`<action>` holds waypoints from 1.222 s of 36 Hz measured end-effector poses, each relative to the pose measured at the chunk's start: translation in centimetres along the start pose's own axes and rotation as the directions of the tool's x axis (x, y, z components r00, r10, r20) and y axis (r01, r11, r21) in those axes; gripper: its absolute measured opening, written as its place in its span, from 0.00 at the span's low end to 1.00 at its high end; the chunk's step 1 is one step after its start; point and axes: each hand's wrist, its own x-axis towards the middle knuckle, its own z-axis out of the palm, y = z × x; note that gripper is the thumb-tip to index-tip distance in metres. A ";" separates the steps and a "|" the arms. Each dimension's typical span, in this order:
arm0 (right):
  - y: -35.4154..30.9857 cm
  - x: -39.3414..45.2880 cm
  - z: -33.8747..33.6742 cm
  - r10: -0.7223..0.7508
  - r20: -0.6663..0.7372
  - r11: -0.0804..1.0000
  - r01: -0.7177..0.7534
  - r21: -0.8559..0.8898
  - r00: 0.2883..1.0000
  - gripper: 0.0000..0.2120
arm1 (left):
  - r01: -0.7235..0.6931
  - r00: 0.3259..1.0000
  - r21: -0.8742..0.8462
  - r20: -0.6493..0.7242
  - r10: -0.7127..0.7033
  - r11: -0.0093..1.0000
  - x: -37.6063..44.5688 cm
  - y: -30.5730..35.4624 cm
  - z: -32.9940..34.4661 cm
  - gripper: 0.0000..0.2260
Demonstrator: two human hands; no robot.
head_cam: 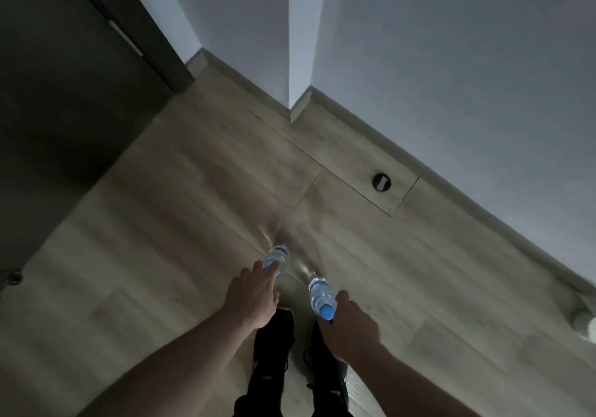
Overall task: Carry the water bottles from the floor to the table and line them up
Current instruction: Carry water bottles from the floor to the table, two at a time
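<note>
Two bottles stand on the floor (167, 255) in front of my shoes (274, 339). The left bottle (277, 260) is upright, and its cap is covered by my left hand (254, 294). The right bottle (322, 297) shows its blue cap (326, 312) clearly, just beside my right hand (351, 323).

My left fingers lie over the top of the left bottle and touch it, but I cannot tell whether they already close around the neck – the picture is dark and a little blurred. My right hand is near the cap of the right bottle; its fingers curl downward, and again I cannot say if they pinch the bottle or only come close to it.

So I judge the task is at its beginning. Both bottles look to be down on the floor, not lifted. No table is in view, only the wall (451, 62) and a dark door (64, 78) – the carrying and the lining up are all left to do.
</note>
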 end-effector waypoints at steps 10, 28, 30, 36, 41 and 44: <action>-0.1 4.2 3.6 0.025 -0.030 0.999 -0.026 -0.026 0.999 0.25 | -0.044 0.992 0.111 -0.112 0.056 0.993 3.9 1.0 1.9 0.21; -0.2 -20.2 -7.9 -0.079 -0.078 0.991 0.087 0.103 0.994 0.10 | -0.168 0.968 -0.040 -0.196 0.158 0.985 -19.6 2.2 -15.1 0.14; -0.7 -25.4 -10.3 -0.081 -0.101 0.982 0.097 0.163 0.992 0.08 | -0.195 0.961 -0.047 -0.209 0.181 0.980 -24.4 2.8 -18.3 0.14; -1.4 -40.6 -15.2 -0.070 -0.247 0.948 0.141 0.284 0.966 0.09 | -0.316 0.915 -0.070 -0.287 0.284 0.946 -37.5 5.8 -26.9 0.10; -0.3 -50.1 -16.5 -0.017 -0.368 0.929 0.150 0.338 0.930 0.06 | -0.404 0.862 -0.107 -0.378 0.339 0.908 -45.0 8.8 -30.6 0.10; 1.4 -54.1 -16.0 0.017 -0.438 0.916 0.162 0.368 0.899 0.06 | -0.461 0.830 -0.095 -0.398 0.391 0.882 -48.2 10.9 -31.2 0.09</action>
